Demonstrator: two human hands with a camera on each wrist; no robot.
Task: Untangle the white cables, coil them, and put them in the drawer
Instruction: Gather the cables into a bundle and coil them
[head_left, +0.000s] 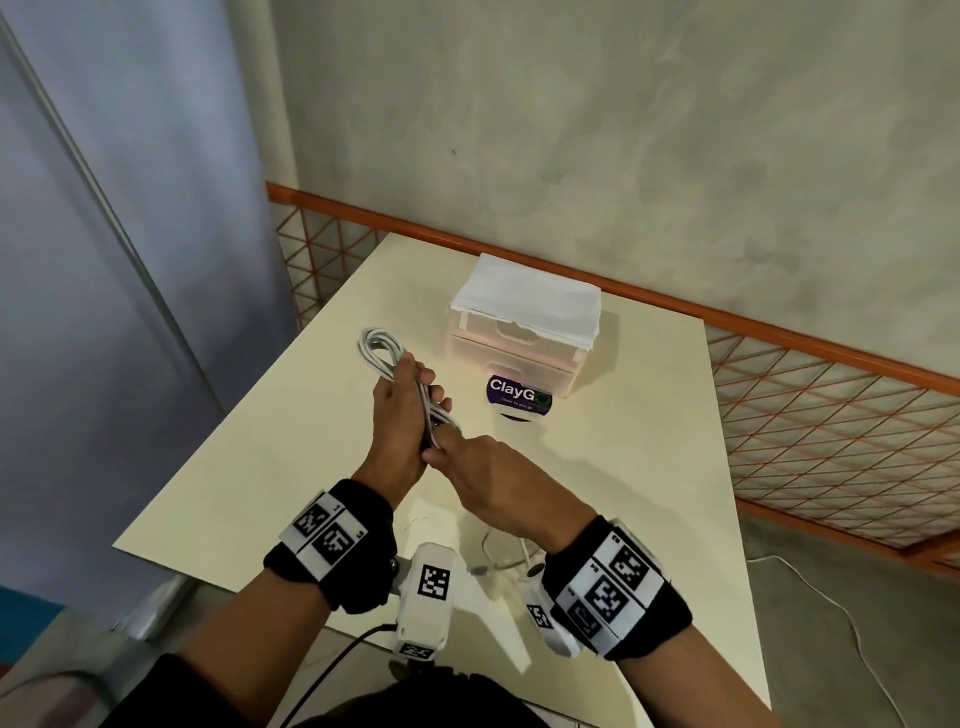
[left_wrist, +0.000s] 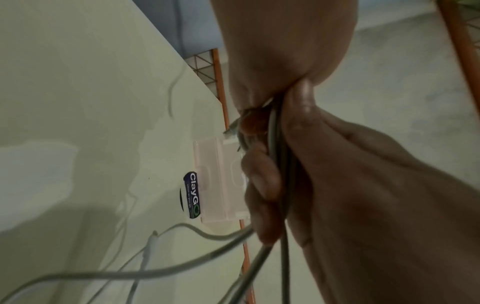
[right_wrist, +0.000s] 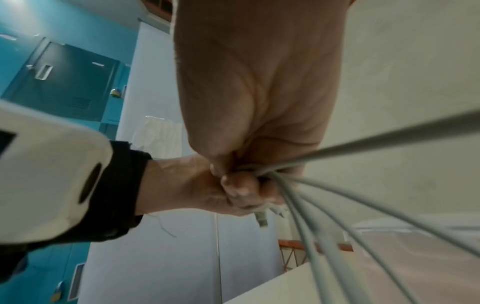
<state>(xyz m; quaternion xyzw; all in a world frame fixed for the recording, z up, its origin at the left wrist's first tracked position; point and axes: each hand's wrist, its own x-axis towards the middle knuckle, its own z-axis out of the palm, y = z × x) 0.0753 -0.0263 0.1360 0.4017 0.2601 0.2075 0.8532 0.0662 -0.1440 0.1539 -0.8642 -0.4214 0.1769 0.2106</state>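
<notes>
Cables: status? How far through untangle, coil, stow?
Done: one white cable is untangled and gathered into loops. In hand: the left hand grips that coil above the table while the right hand pinches it at the near end. Left: another thin cable lies loose on the table by the right wrist, and both drawers of the drawer unit look closed, so nothing is stowed.

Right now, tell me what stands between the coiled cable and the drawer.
Both drawers of the drawer unit look shut, so a closed front blocks the coiled cable in the left hand. The table between them shows only a flat ClayGo sticker.
</notes>
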